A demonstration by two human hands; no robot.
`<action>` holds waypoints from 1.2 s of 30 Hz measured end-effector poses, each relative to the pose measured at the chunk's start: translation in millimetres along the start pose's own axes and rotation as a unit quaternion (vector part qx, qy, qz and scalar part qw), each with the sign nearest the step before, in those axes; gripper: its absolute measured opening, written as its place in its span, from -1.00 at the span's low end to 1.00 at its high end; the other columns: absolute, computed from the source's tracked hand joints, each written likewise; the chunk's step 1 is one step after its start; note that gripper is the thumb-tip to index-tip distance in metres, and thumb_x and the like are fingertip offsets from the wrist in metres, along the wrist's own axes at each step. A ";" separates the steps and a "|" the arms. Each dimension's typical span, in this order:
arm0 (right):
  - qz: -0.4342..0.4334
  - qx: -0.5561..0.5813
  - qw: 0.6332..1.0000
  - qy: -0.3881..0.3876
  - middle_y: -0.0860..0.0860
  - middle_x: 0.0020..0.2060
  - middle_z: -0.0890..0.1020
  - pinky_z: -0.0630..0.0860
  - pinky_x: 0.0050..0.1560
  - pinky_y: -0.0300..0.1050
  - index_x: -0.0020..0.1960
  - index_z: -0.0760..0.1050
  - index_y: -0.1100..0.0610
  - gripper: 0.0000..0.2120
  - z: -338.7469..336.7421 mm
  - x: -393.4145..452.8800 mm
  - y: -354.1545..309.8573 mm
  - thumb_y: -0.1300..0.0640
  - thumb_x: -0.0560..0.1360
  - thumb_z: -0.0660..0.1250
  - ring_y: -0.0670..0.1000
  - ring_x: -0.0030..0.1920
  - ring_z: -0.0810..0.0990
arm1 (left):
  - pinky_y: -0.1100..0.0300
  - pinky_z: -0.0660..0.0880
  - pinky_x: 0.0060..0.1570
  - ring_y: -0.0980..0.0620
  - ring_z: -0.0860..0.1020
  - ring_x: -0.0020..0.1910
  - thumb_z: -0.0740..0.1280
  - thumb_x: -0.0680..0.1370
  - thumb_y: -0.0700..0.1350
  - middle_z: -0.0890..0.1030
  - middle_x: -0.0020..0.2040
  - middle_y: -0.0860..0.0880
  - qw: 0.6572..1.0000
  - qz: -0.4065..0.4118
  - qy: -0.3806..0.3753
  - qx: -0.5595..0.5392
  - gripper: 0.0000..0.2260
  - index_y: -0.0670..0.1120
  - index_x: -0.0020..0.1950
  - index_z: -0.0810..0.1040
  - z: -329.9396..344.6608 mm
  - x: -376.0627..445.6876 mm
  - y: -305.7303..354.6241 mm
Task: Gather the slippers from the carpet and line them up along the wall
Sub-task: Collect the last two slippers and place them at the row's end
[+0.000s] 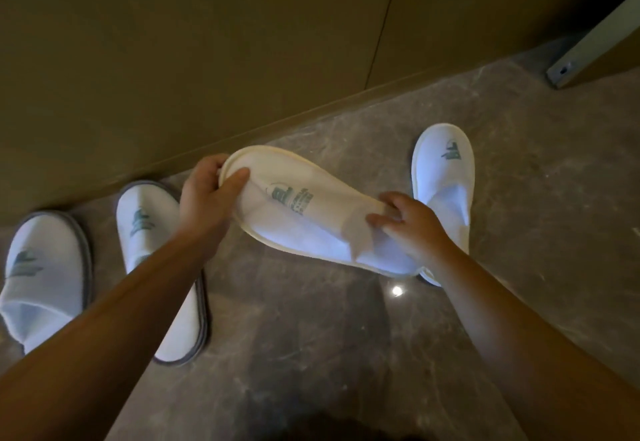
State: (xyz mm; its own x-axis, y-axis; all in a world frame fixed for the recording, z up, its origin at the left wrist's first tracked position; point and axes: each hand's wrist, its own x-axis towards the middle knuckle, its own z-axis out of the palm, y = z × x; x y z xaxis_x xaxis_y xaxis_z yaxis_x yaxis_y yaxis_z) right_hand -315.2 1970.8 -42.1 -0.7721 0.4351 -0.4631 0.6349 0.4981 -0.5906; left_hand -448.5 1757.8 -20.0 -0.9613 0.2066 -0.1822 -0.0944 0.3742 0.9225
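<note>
Both hands hold one white slipper with cream trim (pixel 304 212) in the air above the floor, lying crosswise. My left hand (pixel 207 194) pinches its toe end near the wall. My right hand (pixel 412 226) grips its heel end. Two white slippers with grey trim stand on the floor at the left, one (pixel 41 278) at the far left and one (pixel 152 229) partly under my left forearm, toes toward the wall. Another cream-trimmed slipper (pixel 443 177) stands at the right, toe toward the wall, its heel hidden behind my right hand.
A brown panelled wall (pixel 173 42) runs diagonally across the top, meeting a grey marble-look floor (pixel 311 336). A pale door edge or post (pixel 595 35) reaches the floor at the upper right. A light glints off the floor near the middle.
</note>
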 end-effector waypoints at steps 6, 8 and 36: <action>-0.008 0.016 0.997 0.074 0.02 -0.27 0.52 0.31 -0.23 -0.20 -0.18 0.44 0.08 -0.84 14.4 -8.2 4.8 -0.01 0.44 0.28 0.03 -0.23 0.47 | 0.07 0.49 -0.04 0.03 0.52 -0.05 0.30 0.47 -0.08 0.52 -0.11 0.06 0.996 -0.076 -0.010 -0.051 -0.56 -0.12 0.31 0.30 -7.0 -6.1 -19.1; -0.011 0.032 0.992 0.123 0.02 -0.26 0.52 0.28 -0.30 -0.30 -0.16 0.45 0.10 -0.84 17.0 -9.7 -2.0 0.00 0.46 0.26 -0.04 -0.29 0.44 | 0.09 0.45 0.08 0.04 0.47 0.09 0.34 0.44 -0.05 0.50 0.09 0.00 0.996 -0.084 -0.031 -0.014 -0.47 -0.07 0.36 0.25 -17.1 -12.8 -33.3; -0.008 -0.175 0.980 0.097 0.26 0.37 0.26 0.30 0.22 0.17 0.40 0.14 0.15 -0.13 169.6 -31.7 -32.1 -0.05 0.23 0.48 0.28 0.29 0.30 | -0.24 -0.17 0.39 -0.20 -0.27 0.45 0.33 0.37 0.19 -0.20 0.51 -0.04 0.798 0.012 -0.298 0.523 -0.16 0.13 0.44 -0.15 -103.1 -92.7 -159.3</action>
State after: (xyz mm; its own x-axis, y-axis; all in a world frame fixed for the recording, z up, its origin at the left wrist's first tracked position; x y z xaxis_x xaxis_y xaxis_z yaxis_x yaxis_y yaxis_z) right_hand -315.6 1813.9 -120.5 -0.7837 0.5428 -0.3021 0.6196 0.7180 -0.3172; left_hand -371.1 1585.8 -115.1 -0.6371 0.5010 -0.5857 0.4890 0.8502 0.1952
